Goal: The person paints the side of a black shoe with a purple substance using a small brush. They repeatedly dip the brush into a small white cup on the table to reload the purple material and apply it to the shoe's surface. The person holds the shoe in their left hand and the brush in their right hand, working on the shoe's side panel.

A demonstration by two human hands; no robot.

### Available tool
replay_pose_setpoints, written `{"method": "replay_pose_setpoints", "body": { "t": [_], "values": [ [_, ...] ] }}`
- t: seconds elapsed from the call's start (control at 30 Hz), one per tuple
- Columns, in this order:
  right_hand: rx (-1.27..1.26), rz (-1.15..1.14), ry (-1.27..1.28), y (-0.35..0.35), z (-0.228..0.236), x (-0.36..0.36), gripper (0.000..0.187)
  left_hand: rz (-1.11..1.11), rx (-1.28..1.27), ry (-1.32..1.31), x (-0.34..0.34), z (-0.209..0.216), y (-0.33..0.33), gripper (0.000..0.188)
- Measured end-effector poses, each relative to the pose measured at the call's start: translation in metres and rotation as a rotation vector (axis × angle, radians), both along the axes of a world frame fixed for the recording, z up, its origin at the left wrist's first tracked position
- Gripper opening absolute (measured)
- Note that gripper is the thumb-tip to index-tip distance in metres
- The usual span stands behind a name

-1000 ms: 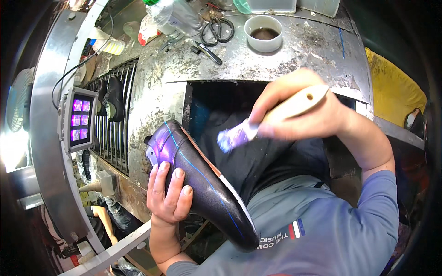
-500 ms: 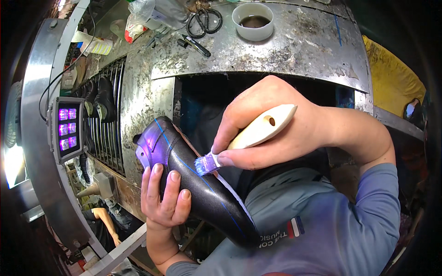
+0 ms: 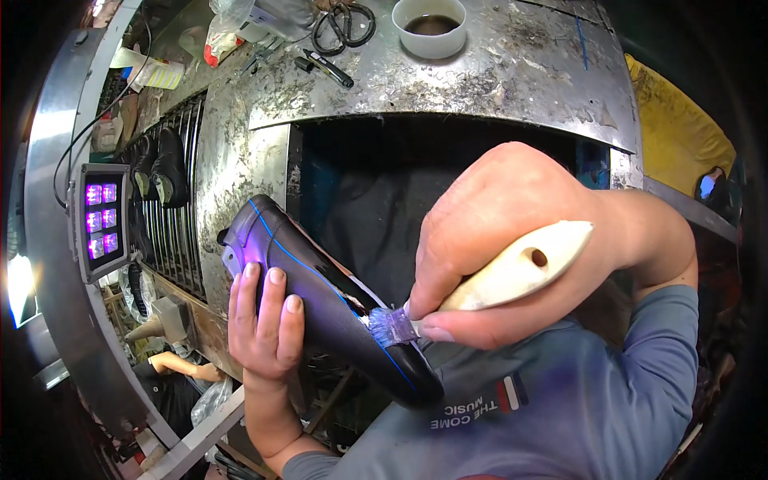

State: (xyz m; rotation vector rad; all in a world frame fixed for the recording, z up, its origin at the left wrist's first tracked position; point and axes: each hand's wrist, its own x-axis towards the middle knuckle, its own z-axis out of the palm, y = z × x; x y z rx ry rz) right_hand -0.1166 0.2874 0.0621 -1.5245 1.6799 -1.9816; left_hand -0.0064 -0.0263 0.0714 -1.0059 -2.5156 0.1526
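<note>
A black leather shoe (image 3: 324, 324) with a blue line drawn along its side lies slanted in front of me, heel end up and to the left, toe toward my shirt. A pale grey patch shows at the heel. Closed around its left side is my left hand (image 3: 268, 324), fingers spread over the leather. My right hand (image 3: 512, 204) grips a brush (image 3: 524, 268) by its pale wooden handle, which has a hole near the end. The bristles press on the shoe's side toward the toe, beside the blue line. Wet-looking gloss covers the strip above that line.
On the worn metal bench (image 3: 496, 88) stand a white bowl of dark liquid (image 3: 432, 32), black-handled scissors (image 3: 344, 28) and a black marker (image 3: 328, 68). A lamp with purple lights (image 3: 102, 220) hangs left, near more black shoes (image 3: 168, 168). Another person's arm (image 3: 184, 366) shows lower left.
The brush has slid along the shoe's side toward the toe, my right hand moving down and right. A glossy dark strip now shows behind it. My left hand still holds the shoe.
</note>
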Motion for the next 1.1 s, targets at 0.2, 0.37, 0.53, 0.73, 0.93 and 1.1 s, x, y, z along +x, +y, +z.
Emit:
{"method": "replay_pose_setpoints", "body": {
  "t": [0.2, 0.37, 0.53, 0.73, 0.93, 1.1],
  "values": [
    [0.012, -0.032, 0.090, 0.006, 0.009, 0.002, 0.007, 0.082, 0.010, -0.048, -0.002, -0.002, -0.005, 0.049],
    [0.005, -0.068, 0.107, 0.010, 0.015, 0.003, 0.008, 0.147, 0.056, -0.060, -0.003, -0.010, -0.009, 0.047],
    [-0.093, -0.153, 0.162, 0.009, 0.020, 0.002, 0.007, 0.201, 0.158, -0.132, -0.005, -0.010, -0.004, 0.055],
    [-0.244, -0.237, 0.158, 0.002, 0.027, -0.002, 0.009, 0.327, 0.306, -0.216, -0.001, -0.011, 0.002, 0.068],
    [-0.243, -0.257, 0.081, 0.000, 0.040, -0.004, 0.014, 0.443, 0.531, -0.407, 0.006, -0.015, 0.012, 0.073],
    [-0.348, -0.298, 0.144, -0.009, 0.045, -0.012, 0.014, 0.640, 0.683, -0.751, 0.013, -0.007, 0.026, 0.079]
  ]
}}
